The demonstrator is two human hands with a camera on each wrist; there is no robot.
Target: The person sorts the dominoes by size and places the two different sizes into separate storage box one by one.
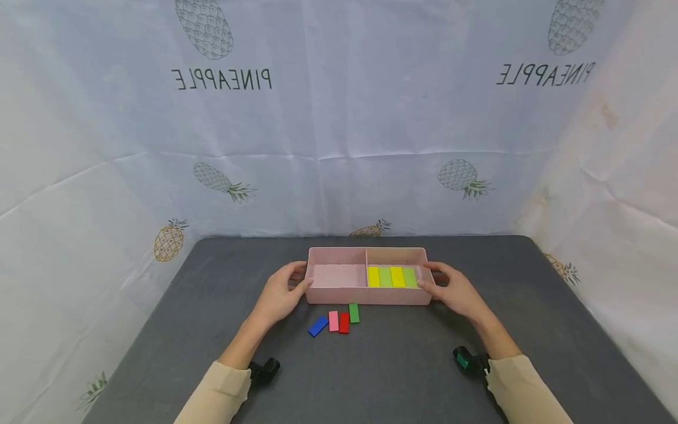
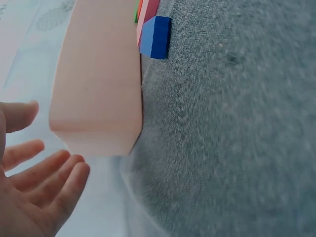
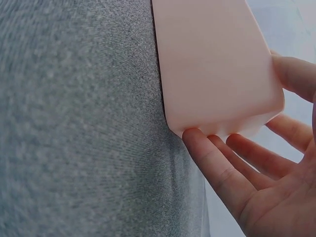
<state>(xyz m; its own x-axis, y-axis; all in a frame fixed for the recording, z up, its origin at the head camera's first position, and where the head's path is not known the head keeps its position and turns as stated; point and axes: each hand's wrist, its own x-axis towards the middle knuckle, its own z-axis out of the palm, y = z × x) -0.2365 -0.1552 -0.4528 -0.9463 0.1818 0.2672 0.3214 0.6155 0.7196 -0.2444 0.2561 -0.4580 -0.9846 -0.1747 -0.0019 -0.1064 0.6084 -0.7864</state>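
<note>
A pink two-compartment box [image 1: 344, 296] sits on the dark table. Several yellow and light green blocks [image 1: 397, 277] lie in a row in its right compartment; the left one holds nothing visible. My left hand [image 1: 279, 292] is beside the box's left end, its fingers loosely spread and apart from the wall in the left wrist view. At the other end, my right hand [image 1: 455, 288] grips the box, fingertips against the outer end wall and thumb at the upper edge. In front of the box lie a blue block [image 1: 318, 326], a pink block [image 1: 333, 321], a red block [image 1: 344, 323] and a green block [image 1: 354, 313].
The grey cloth-covered table [image 1: 392, 365] extends around the box. Behind it hangs a white curtain [image 1: 339, 118] with pineapple prints, which also runs along both sides. Dark wrist-worn devices sit below both hands.
</note>
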